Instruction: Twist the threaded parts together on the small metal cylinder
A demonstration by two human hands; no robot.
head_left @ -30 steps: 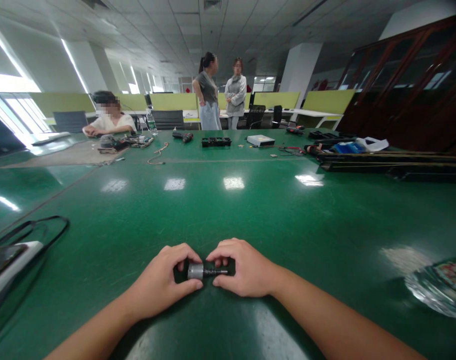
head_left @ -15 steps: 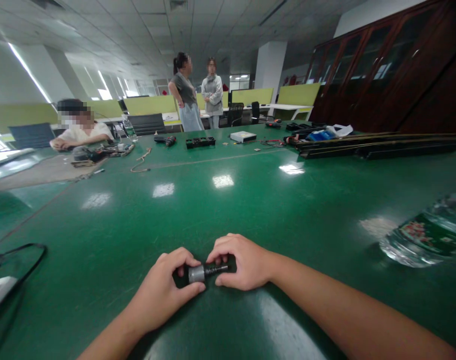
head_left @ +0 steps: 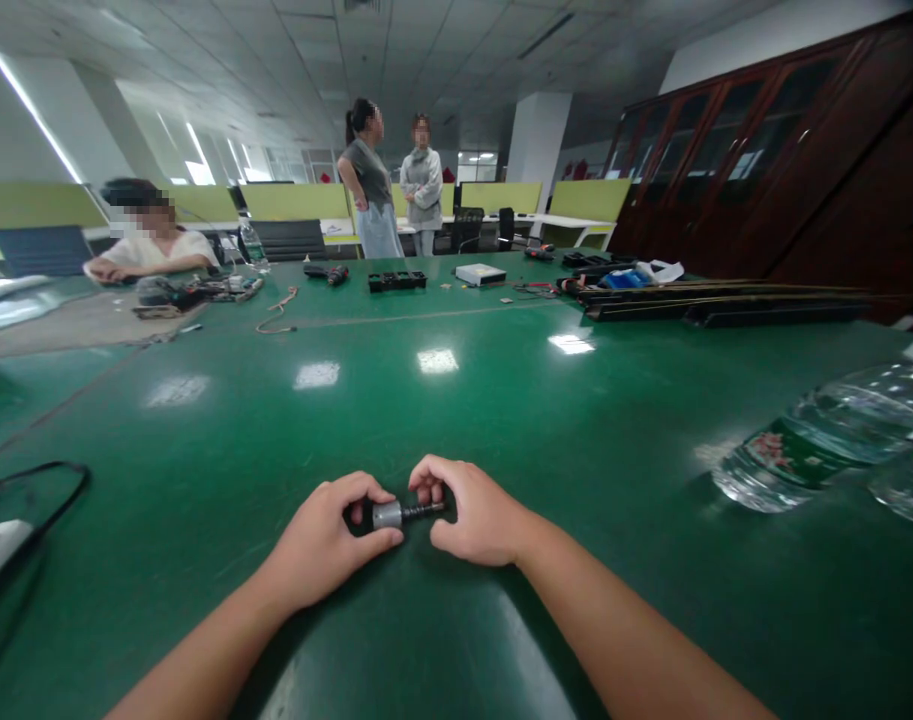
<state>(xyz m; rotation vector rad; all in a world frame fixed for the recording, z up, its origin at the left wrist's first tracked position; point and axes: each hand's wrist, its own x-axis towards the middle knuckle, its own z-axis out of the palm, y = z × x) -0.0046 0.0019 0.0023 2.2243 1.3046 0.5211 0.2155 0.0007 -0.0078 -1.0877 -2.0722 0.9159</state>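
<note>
My left hand [head_left: 328, 530] closes its thumb and fingers on the grey barrel of a small cylindrical part [head_left: 387, 514]. From the barrel a dark ribbed shaft [head_left: 422, 511] points right, lying level just above or on the green table; which one I cannot tell. My right hand [head_left: 467, 512] curves around the shaft's far end with thumb and fingertips apart. The shaft's tip sits in that gap, and no firm grip on it shows. The barrel's left end is partly hidden by my left fingers.
Large water bottles [head_left: 801, 445] lie or stand at right. A black cable [head_left: 77, 470] and white power strip [head_left: 2, 555] are at left. Across the table [head_left: 501, 400] are a power drill [head_left: 327, 273], a white box [head_left: 480, 274] and black rails [head_left: 651, 300]. Several people are beyond.
Both hands and the part sit slightly higher and further left in the view, which has shifted too. My right thumb and fingers look a little wider apart around the shaft.
</note>
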